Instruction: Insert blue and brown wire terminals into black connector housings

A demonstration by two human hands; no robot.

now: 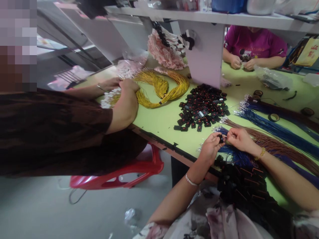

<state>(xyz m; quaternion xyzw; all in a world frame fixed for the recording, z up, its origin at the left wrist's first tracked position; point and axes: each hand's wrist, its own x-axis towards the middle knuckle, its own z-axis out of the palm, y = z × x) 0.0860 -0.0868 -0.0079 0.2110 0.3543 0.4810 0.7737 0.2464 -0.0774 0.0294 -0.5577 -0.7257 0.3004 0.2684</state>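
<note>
My left hand (210,146) is closed around a small black connector housing (220,138), held up over the near edge of the table. My right hand (241,140) pinches right beside it, apparently on a thin wire whose end meets the housing; the fingers hide most of it. Beneath both hands lies a bundle of dark blue wires (236,156) with metal-tipped ends. Close to my body is a heap of black connectors with wires (245,186). A pile of loose black housings (203,106) spreads on the table beyond my left hand.
Brown wires (276,141) and blue wires (281,129) run to the right, with a tape roll (273,117) among them. A co-worker at left handles yellow wires (174,91); another person sits opposite. A shelf (174,16) and its upright panel (205,53) stand ahead. A red stool (124,172) is at left.
</note>
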